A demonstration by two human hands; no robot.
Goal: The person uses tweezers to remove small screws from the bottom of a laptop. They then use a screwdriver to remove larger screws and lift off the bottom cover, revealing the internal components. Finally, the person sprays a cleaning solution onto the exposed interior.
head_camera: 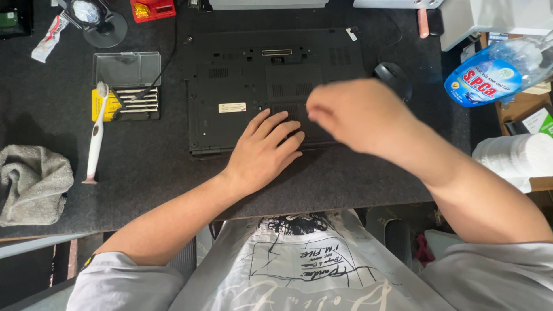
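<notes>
Nearest the camera, both bare forearms reach out over a dark mat [144, 173]. The left hand [264, 151] lies flat, fingers spread, palm down on the near edge of a black laptop [242, 69] that sits upside down in the middle of the mat. The right hand [351, 112] hovers just above the laptop's right part; it is blurred, with fingers curled loosely, and whether it grips anything cannot be told.

Left of the laptop, a white toothbrush [95, 135] lies with its head resting on an open screwdriver case [128, 86]. A grey cloth [31, 181] is bunched at the mat's left edge. A black mouse [393, 78] sits just beyond the right hand. Far right, a blue-labelled bottle [495, 75] lies tilted. At the far left corner lies a small white tube [50, 35].
</notes>
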